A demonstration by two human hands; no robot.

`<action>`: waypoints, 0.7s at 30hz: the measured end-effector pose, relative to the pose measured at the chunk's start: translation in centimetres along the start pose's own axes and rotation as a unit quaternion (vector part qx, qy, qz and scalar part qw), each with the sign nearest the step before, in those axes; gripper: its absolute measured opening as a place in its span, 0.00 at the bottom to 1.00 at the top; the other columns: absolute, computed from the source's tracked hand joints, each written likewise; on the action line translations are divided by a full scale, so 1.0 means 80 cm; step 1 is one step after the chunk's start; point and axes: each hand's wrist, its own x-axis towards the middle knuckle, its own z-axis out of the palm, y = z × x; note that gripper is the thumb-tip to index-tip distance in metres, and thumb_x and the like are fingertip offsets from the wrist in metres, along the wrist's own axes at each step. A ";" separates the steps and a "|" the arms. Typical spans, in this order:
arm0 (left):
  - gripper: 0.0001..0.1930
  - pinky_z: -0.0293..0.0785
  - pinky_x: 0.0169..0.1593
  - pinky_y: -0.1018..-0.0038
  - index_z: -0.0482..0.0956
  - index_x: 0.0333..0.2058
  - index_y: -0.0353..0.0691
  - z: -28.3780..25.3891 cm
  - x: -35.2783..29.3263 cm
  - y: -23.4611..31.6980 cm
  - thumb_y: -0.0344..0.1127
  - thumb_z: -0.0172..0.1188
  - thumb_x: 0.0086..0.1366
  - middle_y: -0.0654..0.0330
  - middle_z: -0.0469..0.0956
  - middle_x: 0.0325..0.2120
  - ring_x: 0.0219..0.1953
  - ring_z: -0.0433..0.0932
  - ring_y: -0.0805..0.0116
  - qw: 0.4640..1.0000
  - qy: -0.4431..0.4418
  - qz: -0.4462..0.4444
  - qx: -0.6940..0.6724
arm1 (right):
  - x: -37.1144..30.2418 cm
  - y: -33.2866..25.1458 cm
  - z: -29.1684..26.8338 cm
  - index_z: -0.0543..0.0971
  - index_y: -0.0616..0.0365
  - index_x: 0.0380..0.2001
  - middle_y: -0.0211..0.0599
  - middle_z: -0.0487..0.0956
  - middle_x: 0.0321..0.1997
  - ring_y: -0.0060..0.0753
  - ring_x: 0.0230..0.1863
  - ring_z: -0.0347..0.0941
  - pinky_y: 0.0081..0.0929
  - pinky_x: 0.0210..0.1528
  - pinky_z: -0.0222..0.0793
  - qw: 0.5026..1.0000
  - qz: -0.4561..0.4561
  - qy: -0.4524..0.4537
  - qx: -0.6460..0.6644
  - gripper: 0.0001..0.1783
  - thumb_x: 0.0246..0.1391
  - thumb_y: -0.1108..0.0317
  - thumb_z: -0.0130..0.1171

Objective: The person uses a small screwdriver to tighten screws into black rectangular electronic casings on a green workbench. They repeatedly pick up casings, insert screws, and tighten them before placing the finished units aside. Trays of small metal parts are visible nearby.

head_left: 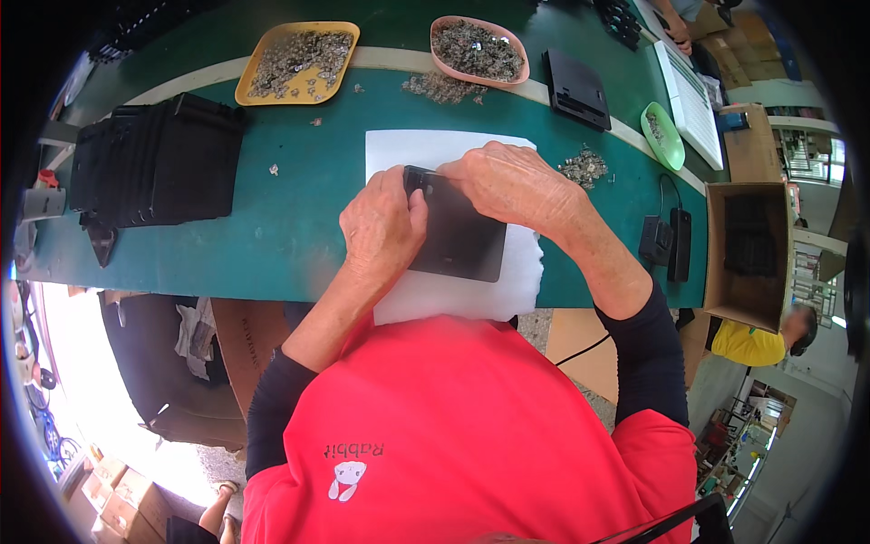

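Observation:
A flat black plastic panel point(459, 238) lies on a white foam sheet point(435, 297) in front of me. My left hand point(385, 222) grips its left edge near the far corner, the thumb resting on the panel's face. At the panel's far edge is my right hand point(517, 186), its fingers curled and pinched together. Whatever is between those fingertips is hidden by the hand. Loose small metal parts point(584, 168) form a little pile just right of the foam.
Small metal parts fill a yellow tray point(243, 89) and a pink tray point(518, 45); a green tray point(672, 152) holds some. Black panels point(163, 159) stand stacked at left. Another black panel point(577, 88), corded black adapters point(678, 243) and a cardboard box point(787, 258) are at right.

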 end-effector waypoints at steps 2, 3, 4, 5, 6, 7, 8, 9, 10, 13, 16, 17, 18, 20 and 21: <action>0.17 0.75 0.41 0.59 0.76 0.45 0.34 0.000 -0.001 -0.002 0.35 0.60 0.59 0.49 0.80 0.36 0.37 0.80 0.48 1.000 -0.004 0.003 -0.001 | 0.000 0.001 -0.002 0.81 0.49 0.46 0.52 0.79 0.26 0.55 0.32 0.78 0.46 0.35 0.75 1.000 -0.005 -0.006 0.007 0.20 0.53 0.76 0.47; 0.17 0.75 0.41 0.59 0.76 0.45 0.34 0.000 -0.001 -0.002 0.35 0.60 0.59 0.49 0.80 0.36 0.37 0.80 0.48 1.000 -0.007 0.004 -0.001 | 0.000 0.002 -0.002 0.81 0.50 0.46 0.52 0.79 0.26 0.54 0.32 0.78 0.46 0.35 0.75 1.000 -0.001 -0.009 0.009 0.19 0.53 0.76 0.47; 0.17 0.75 0.41 0.59 0.76 0.45 0.34 0.000 -0.001 -0.002 0.35 0.60 0.59 0.49 0.80 0.36 0.37 0.80 0.48 1.000 -0.006 0.006 -0.001 | 0.000 0.002 -0.002 0.81 0.50 0.45 0.52 0.79 0.27 0.54 0.33 0.78 0.46 0.35 0.75 1.000 0.004 -0.012 0.012 0.19 0.53 0.76 0.47; 0.17 0.75 0.41 0.59 0.76 0.45 0.34 0.000 -0.002 -0.002 0.35 0.60 0.59 0.49 0.80 0.36 0.37 0.80 0.48 1.000 -0.005 0.008 -0.001 | -0.001 0.002 -0.001 0.81 0.51 0.45 0.52 0.80 0.27 0.54 0.33 0.79 0.46 0.35 0.75 1.000 0.010 -0.015 0.015 0.19 0.53 0.76 0.47; 0.17 0.75 0.41 0.59 0.76 0.45 0.33 0.000 -0.002 -0.002 0.35 0.60 0.59 0.49 0.79 0.36 0.37 0.79 0.48 1.000 -0.004 0.010 0.000 | -0.001 -0.001 -0.001 0.81 0.51 0.44 0.53 0.80 0.28 0.54 0.34 0.79 0.46 0.36 0.75 0.999 0.017 -0.016 0.022 0.18 0.53 0.76 0.47; 0.17 0.75 0.41 0.59 0.76 0.45 0.33 0.000 -0.002 -0.002 0.35 0.60 0.59 0.49 0.79 0.36 0.37 0.79 0.48 1.000 -0.002 0.011 -0.001 | -0.002 -0.005 -0.004 0.81 0.51 0.43 0.53 0.80 0.29 0.54 0.34 0.79 0.46 0.36 0.75 0.999 0.026 -0.016 0.029 0.18 0.52 0.76 0.47; 0.17 0.75 0.41 0.59 0.76 0.45 0.33 0.000 -0.003 -0.002 0.35 0.60 0.59 0.49 0.79 0.36 0.37 0.79 0.48 1.000 0.000 0.013 -0.002 | -0.002 -0.009 -0.004 0.81 0.52 0.43 0.53 0.80 0.30 0.54 0.35 0.79 0.46 0.37 0.75 0.999 0.035 -0.016 0.037 0.18 0.52 0.76 0.47; 0.17 0.75 0.41 0.59 0.76 0.45 0.33 0.000 -0.004 -0.002 0.34 0.60 0.59 0.49 0.79 0.36 0.37 0.79 0.48 1.000 0.002 0.014 -0.002 | -0.002 -0.012 -0.003 0.81 0.53 0.42 0.53 0.80 0.31 0.55 0.36 0.79 0.46 0.38 0.75 0.998 0.040 -0.016 0.036 0.17 0.52 0.75 0.48; 0.17 0.75 0.41 0.59 0.76 0.45 0.33 0.000 -0.002 -0.002 0.34 0.60 0.59 0.49 0.79 0.36 0.37 0.79 0.48 1.000 -0.004 0.015 -0.001 | -0.002 -0.015 -0.003 0.81 0.54 0.41 0.54 0.81 0.32 0.55 0.37 0.79 0.46 0.39 0.75 0.998 0.045 -0.014 0.035 0.16 0.51 0.75 0.48; 0.17 0.75 0.41 0.59 0.76 0.45 0.33 0.001 -0.001 -0.004 0.34 0.60 0.59 0.49 0.79 0.36 0.38 0.79 0.47 1.000 -0.015 0.020 0.008 | 0.000 -0.023 -0.003 0.82 0.59 0.37 0.55 0.81 0.34 0.56 0.39 0.79 0.46 0.42 0.75 0.997 0.059 -0.023 0.043 0.14 0.50 0.75 0.49; 0.17 0.75 0.42 0.58 0.76 0.46 0.32 0.004 0.003 -0.006 0.34 0.60 0.59 0.47 0.79 0.37 0.38 0.80 0.47 0.999 0.007 0.035 0.009 | -0.001 -0.024 -0.002 0.82 0.61 0.35 0.55 0.81 0.34 0.56 0.40 0.79 0.47 0.44 0.75 0.997 0.045 0.006 0.058 0.12 0.49 0.75 0.50; 0.17 0.75 0.42 0.58 0.75 0.46 0.32 0.004 0.001 -0.007 0.34 0.60 0.59 0.47 0.79 0.37 0.38 0.80 0.47 0.999 0.015 0.036 0.007 | -0.001 -0.016 0.003 0.81 0.61 0.36 0.54 0.81 0.34 0.57 0.40 0.78 0.47 0.43 0.74 0.998 0.038 0.005 0.059 0.12 0.51 0.74 0.50; 0.18 0.75 0.42 0.58 0.75 0.46 0.31 0.003 0.001 -0.006 0.34 0.60 0.59 0.47 0.79 0.37 0.38 0.80 0.47 0.999 0.022 0.037 0.005 | -0.001 -0.006 0.006 0.81 0.60 0.37 0.53 0.81 0.34 0.58 0.39 0.78 0.48 0.42 0.74 0.998 0.031 0.004 0.060 0.12 0.52 0.73 0.50; 0.18 0.75 0.40 0.59 0.74 0.46 0.30 0.000 0.000 -0.006 0.34 0.59 0.60 0.46 0.79 0.36 0.37 0.80 0.48 0.998 0.015 0.054 0.020 | -0.007 0.008 0.014 0.80 0.60 0.38 0.51 0.81 0.34 0.58 0.38 0.77 0.48 0.40 0.73 0.990 0.011 0.027 0.135 0.11 0.55 0.70 0.51; 0.17 0.75 0.39 0.60 0.73 0.46 0.30 -0.002 0.002 -0.005 0.34 0.59 0.61 0.47 0.78 0.35 0.36 0.79 0.49 0.997 0.011 0.066 0.031 | -0.011 0.017 0.018 0.80 0.60 0.39 0.51 0.81 0.34 0.59 0.37 0.76 0.48 0.40 0.72 0.984 0.000 0.038 0.171 0.11 0.56 0.69 0.52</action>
